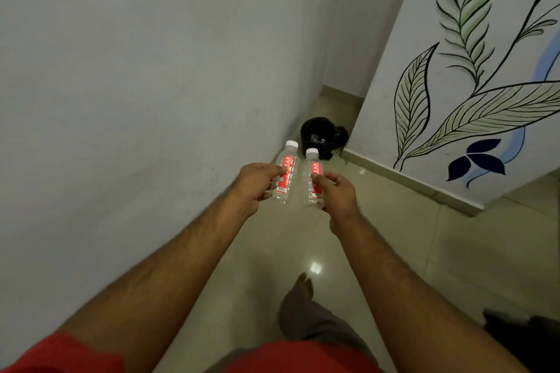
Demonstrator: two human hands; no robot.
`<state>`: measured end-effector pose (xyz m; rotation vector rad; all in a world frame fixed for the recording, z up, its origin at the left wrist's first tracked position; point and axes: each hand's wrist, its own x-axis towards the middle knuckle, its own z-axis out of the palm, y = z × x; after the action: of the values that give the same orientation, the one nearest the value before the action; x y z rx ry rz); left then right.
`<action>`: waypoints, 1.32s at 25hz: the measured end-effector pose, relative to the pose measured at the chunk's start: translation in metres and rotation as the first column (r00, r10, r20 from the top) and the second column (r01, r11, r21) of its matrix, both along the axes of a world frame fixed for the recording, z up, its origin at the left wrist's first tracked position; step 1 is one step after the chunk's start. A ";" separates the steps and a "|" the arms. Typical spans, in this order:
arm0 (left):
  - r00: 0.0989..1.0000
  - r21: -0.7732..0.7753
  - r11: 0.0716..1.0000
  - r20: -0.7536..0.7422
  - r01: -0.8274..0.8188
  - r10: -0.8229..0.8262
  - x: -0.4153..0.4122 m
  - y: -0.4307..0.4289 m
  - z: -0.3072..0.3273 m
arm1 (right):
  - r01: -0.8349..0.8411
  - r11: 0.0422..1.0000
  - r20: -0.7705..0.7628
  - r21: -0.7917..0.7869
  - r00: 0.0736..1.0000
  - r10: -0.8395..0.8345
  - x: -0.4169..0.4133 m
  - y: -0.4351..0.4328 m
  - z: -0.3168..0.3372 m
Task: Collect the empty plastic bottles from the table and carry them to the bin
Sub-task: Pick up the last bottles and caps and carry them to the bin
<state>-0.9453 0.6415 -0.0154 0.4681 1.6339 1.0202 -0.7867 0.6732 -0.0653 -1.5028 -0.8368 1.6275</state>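
Two clear, white-capped, red-labelled plastic bottles: one left bottle [286, 160] and one right bottle [315, 167]. Two hands: one left hand [257, 183], one right hand [339, 191]. One black bin [316, 133]. One bare foot [303, 285].

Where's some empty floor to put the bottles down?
Bare floor tiles lie open between the plain wall and the leaf-painted wall, ahead of the foot. It's crowded in the corner, where the black bin stands.
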 end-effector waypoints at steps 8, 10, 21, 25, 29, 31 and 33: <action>0.996 -0.131 0.987 -0.012 0.091 -0.093 -0.013 0.246 -0.028 | -0.083 0.986 0.084 -0.146 0.992 0.096 -0.008 0.226 -0.009; 0.993 -0.168 0.978 0.005 0.120 -0.121 -0.020 0.298 -0.051 | -0.087 0.980 0.089 -0.179 0.991 0.104 -0.014 0.276 -0.025; 0.949 -0.392 0.883 -0.070 0.258 -0.308 -0.068 0.635 -0.290 | 0.121 0.910 0.269 -0.398 0.963 -0.010 -0.070 0.600 -0.250; 0.899 -0.464 0.840 -0.178 0.281 -0.399 -0.061 0.700 -0.413 | 0.214 0.880 0.354 -0.425 0.934 -0.057 -0.072 0.648 -0.362; 0.851 -0.535 0.791 -0.228 0.296 -0.473 -0.048 0.740 -0.538 | 0.171 0.890 0.442 -0.424 0.896 0.038 -0.070 0.684 -0.477; 0.848 -0.503 0.803 -0.227 0.318 -0.478 -0.044 0.747 -0.569 | 0.127 0.902 0.471 -0.413 0.878 0.092 -0.070 0.697 -0.511; 0.855 -0.458 0.830 -0.238 0.319 -0.461 -0.038 0.750 -0.585 | 0.101 0.899 0.489 -0.425 0.862 0.135 -0.074 0.708 -0.536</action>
<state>-0.9836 1.3918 -0.6003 0.6941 1.8900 0.2771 -0.8609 1.3816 -0.6018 -2.3248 -0.7809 1.5095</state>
